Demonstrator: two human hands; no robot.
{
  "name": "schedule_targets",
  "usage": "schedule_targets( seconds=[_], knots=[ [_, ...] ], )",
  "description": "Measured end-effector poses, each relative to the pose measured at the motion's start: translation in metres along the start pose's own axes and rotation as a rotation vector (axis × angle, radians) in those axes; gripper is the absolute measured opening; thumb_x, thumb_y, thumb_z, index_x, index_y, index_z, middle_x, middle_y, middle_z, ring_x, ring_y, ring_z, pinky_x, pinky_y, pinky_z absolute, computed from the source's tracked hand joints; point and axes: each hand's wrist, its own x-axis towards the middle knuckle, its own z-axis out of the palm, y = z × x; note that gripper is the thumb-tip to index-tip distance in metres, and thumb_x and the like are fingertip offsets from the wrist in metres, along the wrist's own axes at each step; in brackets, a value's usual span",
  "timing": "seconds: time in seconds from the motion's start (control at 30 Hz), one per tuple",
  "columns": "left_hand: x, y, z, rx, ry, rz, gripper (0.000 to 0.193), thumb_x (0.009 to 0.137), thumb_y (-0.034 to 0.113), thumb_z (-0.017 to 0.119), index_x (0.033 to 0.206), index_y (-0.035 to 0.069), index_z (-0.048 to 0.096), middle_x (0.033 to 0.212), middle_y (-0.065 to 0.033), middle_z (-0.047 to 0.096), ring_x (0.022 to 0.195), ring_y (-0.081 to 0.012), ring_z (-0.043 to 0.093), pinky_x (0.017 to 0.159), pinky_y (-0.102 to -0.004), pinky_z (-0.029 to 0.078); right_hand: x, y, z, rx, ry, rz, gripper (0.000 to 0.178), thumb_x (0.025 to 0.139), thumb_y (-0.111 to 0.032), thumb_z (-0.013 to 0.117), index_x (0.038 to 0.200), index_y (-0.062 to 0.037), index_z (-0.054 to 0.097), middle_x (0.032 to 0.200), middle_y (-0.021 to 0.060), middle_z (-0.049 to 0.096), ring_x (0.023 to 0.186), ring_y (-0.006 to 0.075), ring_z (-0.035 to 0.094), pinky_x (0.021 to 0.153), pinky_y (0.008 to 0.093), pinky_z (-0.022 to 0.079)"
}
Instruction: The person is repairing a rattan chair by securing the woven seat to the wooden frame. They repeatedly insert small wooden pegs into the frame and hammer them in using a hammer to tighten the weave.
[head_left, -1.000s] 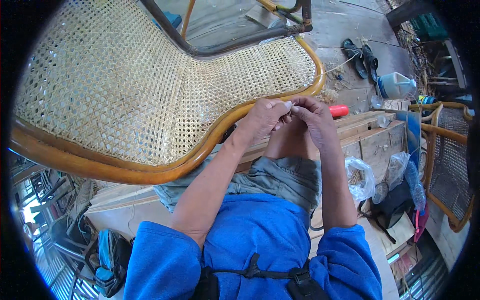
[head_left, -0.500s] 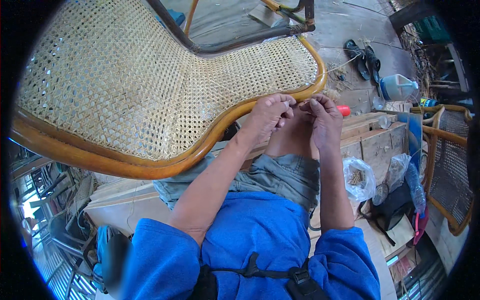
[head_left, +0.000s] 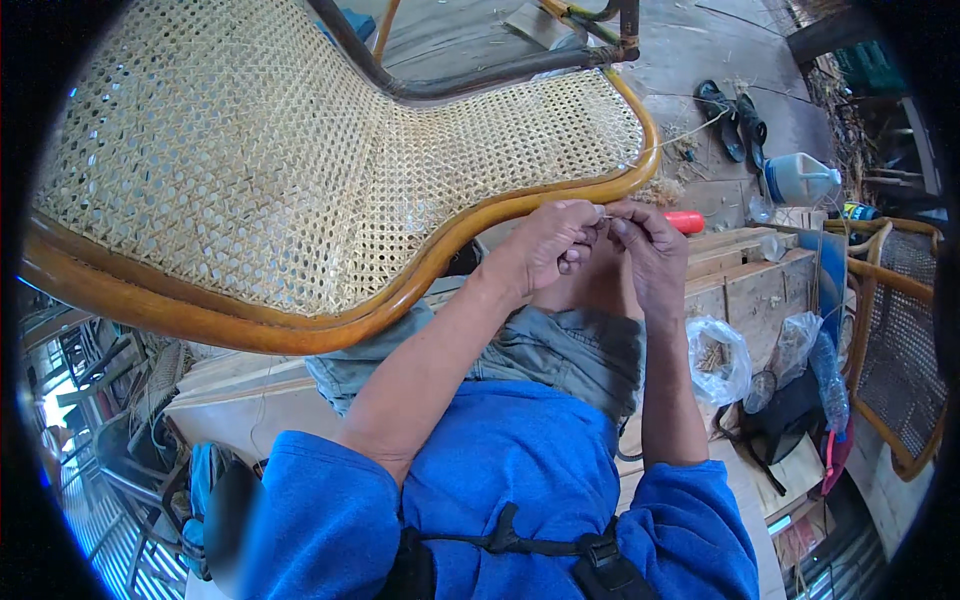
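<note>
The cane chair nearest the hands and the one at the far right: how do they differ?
The near cane chair fills the upper left; the rightmost chair appears much smaller, at the view's edge. The near cane chair's weave is pale straw; the rightmost chair's is darker and greyer. The near cane chair's panel curves markedly; the rightmost chair's looks flatter. Both have openwork weave in brownish curved frames.

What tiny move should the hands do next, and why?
Perhaps ease the right hand slightly away from the left hand: their fingertips nearly meet near the curved brown rim, and whatever they may pinch is too small to make out.
</note>
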Motion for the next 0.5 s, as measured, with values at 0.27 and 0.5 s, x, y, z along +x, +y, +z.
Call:
schedule_targets(
  seconds=[0.27, 0.5],
  knots=[
    [0.021, -0.012, -0.019, 0.386, 0.267, 0.303, 0.02, 0.088, 0.027, 0.052, 0.08, 0.008, 0.055, 0.061, 0.0047, 0.043, 0.048, -0.0027, 0.038, 0.04, -0.0202, 0.027, 0.047, -0.016, -0.012, -0.372, 0.127, 0.09, 0.011, 0.085, -0.006, 0.061, 0.095, -0.0013, 0.062, 0.08, 0.0033, 0.062, 0.075, 0.0084, 0.057, 0.068, 0.0236, 0.047],
    [0.024, 0.0, -0.04, 0.482, 0.409, 0.342, 0.026, 0.088, 0.032, 0.054, 0.082, 0.007, 0.056, 0.061, 0.004, 0.042, 0.045, -0.0035, 0.035, 0.038, -0.0214, 0.025, 0.094, 0.022, -0.038, -0.646, -0.054, -0.204, 0.012, 0.082, -0.004, 0.061, 0.094, -0.0024, 0.063, 0.083, 0.0045, 0.064, 0.079, 0.013, 0.059, 0.072, 0.0269, 0.048]
  ],
)
